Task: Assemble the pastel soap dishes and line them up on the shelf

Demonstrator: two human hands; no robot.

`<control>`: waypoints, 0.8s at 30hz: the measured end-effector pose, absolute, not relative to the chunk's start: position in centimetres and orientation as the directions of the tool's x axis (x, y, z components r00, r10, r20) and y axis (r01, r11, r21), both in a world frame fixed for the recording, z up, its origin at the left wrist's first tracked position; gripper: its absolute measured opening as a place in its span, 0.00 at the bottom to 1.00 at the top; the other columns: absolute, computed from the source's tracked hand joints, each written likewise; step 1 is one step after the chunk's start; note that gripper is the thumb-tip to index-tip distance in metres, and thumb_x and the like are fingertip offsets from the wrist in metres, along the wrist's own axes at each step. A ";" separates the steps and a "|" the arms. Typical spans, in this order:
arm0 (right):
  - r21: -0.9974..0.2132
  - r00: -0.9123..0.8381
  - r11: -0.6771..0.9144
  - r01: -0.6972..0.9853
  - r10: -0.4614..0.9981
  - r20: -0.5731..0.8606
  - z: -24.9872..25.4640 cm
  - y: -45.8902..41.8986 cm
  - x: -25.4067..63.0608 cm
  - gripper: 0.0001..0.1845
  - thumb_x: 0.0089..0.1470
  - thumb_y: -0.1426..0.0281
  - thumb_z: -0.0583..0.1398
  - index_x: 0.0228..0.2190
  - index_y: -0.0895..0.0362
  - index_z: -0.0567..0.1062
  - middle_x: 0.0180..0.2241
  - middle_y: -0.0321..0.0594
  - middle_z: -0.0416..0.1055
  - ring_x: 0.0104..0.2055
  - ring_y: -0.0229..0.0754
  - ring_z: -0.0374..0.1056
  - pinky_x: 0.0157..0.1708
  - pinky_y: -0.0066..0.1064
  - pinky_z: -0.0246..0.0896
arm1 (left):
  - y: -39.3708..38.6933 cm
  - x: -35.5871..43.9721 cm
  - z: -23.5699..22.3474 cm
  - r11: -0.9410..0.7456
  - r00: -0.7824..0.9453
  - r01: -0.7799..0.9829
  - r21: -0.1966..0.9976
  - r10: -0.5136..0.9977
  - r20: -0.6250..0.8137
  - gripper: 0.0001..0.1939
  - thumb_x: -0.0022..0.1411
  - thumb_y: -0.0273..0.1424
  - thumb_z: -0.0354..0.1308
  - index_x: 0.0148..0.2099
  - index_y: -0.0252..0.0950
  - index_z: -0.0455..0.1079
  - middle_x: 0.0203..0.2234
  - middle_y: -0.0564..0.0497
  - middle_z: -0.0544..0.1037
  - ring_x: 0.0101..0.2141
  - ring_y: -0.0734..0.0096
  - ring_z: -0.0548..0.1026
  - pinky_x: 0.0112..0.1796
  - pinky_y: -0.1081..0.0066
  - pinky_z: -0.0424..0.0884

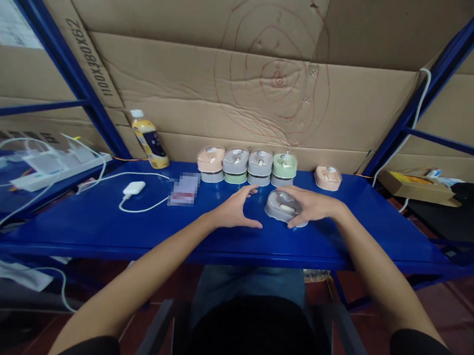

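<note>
My right hand [312,206] is on a grey lidded plastic container [282,205], fingers over its top, and holds it tilted above a pale base [301,224] on the blue metal shelf [95,238]. My left hand [234,210] hovers just left of that container, open and touching nothing. Behind the hands stand stacked pairs of similar containers: peach on white [210,162], grey on green [235,164], grey on white [260,165] and green on grey [284,167]. A single peach container [327,178] sits farther right.
A yellow-labelled bottle [149,140] stands at the back left of the shelf. Nearby lie a blurred packet [183,189], a white corded device [134,188] and a white power strip [61,171]. Cardboard sheets [210,89] line the back, between blue uprights.
</note>
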State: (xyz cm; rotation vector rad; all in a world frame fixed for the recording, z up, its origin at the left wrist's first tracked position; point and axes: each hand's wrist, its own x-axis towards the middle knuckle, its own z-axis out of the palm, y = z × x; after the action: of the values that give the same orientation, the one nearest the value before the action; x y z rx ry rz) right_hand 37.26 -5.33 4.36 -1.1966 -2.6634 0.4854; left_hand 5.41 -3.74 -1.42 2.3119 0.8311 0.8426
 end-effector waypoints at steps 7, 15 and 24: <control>-0.465 -0.712 0.730 0.500 0.653 0.260 3.1 -5.8 31.9 0.58 0.48 0.47 0.77 0.73 0.50 0.65 0.67 0.52 0.73 0.68 0.65 0.70 0.66 0.57 0.68 | -3.9 5.5 -1.4 -0.671 0.662 0.319 0.670 0.663 0.349 0.67 0.46 0.48 0.84 0.79 0.41 0.53 0.71 0.32 0.69 0.70 0.35 0.70 0.69 0.37 0.65; -0.649 -0.402 0.544 0.531 0.837 0.373 3.2 -4.1 37.6 0.39 0.54 0.49 0.73 0.62 0.51 0.75 0.59 0.48 0.80 0.60 0.60 0.77 0.62 0.57 0.72 | -4.4 5.5 -0.9 -0.721 0.704 0.363 0.590 0.627 0.333 0.49 0.59 0.45 0.78 0.77 0.46 0.64 0.66 0.40 0.73 0.67 0.43 0.73 0.69 0.42 0.67; -0.609 -0.208 0.335 0.719 0.940 0.272 2.2 -2.2 39.9 0.35 0.59 0.48 0.69 0.60 0.55 0.75 0.51 0.50 0.83 0.51 0.56 0.80 0.54 0.51 0.77 | -3.9 5.0 -0.8 -0.758 0.699 0.412 0.505 0.619 0.358 0.20 0.74 0.46 0.62 0.60 0.43 0.84 0.65 0.40 0.71 0.69 0.45 0.69 0.70 0.45 0.66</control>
State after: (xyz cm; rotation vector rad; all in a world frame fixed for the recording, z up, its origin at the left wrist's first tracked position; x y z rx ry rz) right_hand 39.94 -2.22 2.19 -1.4488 -1.9986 0.4721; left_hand 5.04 -3.94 -0.76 2.5203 0.8014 0.7329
